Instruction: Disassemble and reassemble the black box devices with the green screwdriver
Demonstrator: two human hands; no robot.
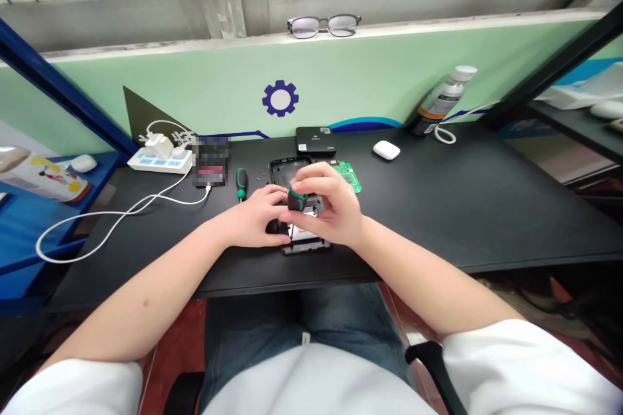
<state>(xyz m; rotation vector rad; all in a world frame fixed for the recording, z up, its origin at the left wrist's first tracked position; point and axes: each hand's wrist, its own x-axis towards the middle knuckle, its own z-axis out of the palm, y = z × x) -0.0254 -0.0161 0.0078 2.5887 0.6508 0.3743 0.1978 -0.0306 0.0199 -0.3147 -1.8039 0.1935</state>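
Note:
My right hand (pixel 333 204) grips the black and green handle of a screwdriver (pixel 296 200) between thumb and fingers. The screwdriver stands nearly upright, its shaft pointing down into an opened black device casing (pixel 306 248) with a silver metal part (pixel 302 228) inside. From the left, my left hand (pixel 257 217) lies against the casing with its fingers spread, the fingertips close to the screwdriver. Behind my hands rests another black casing piece (pixel 287 168), partly covered. A green circuit board (pixel 349 176) lies beyond my right hand. The screwdriver's tip is hard to make out.
A second screwdriver (pixel 241 183) lies left of my hands, near a few tiny screws (pixel 261 176). A black box (pixel 315 141) and a white earbud case (pixel 386 150) sit farther back. A power strip (pixel 160 159), white cable (pixel 121 213), bottle (pixel 444 102) and glasses (pixel 324 26) surround the desk area.

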